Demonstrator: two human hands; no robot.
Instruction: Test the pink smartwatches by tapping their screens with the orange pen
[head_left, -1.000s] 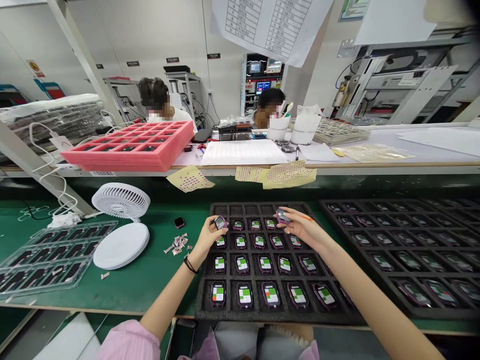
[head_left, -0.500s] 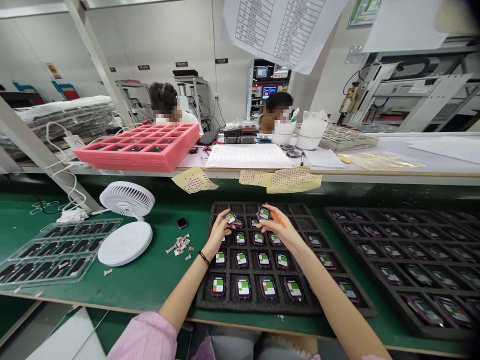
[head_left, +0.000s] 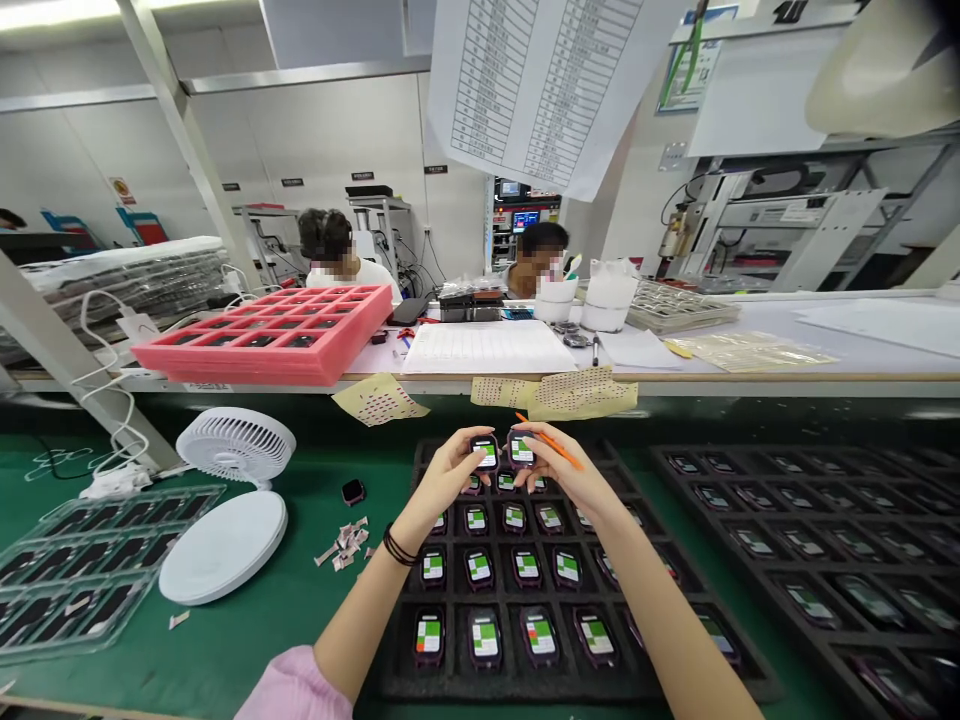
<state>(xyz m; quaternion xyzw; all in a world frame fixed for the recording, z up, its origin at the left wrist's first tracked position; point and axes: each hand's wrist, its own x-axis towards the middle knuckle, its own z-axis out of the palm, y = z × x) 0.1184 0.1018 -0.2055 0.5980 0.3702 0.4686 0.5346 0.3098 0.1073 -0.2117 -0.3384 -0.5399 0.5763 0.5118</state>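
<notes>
My left hand (head_left: 448,475) is closed on a smartwatch body (head_left: 486,454) with a lit green-and-white screen. Beside it, my right hand (head_left: 568,474) grips a second smartwatch (head_left: 520,450), its screen lit much the same. An orange stick-like tool (head_left: 559,446) is also tucked in the right hand's fingers. The two watches are side by side, above the far rows of a black foam tray (head_left: 457,690). Several more lit watches lie in that tray's compartments, one of them the near watch (head_left: 484,638). My forearms and hands hide some compartments.
Another black foam tray (head_left: 776,625) of watches lies to the right. Left are a white fan (head_left: 225,548), a clear tray (head_left: 112,622) of black parts, a lone watch (head_left: 352,491) and small scraps (head_left: 346,543). A shelf behind bears a pink foam tray (head_left: 247,368); two people sit beyond.
Both hands have brought their watches closer together, nearly touching, with the screens facing me more. The camera has tilted up, so the bench appears lower.
</notes>
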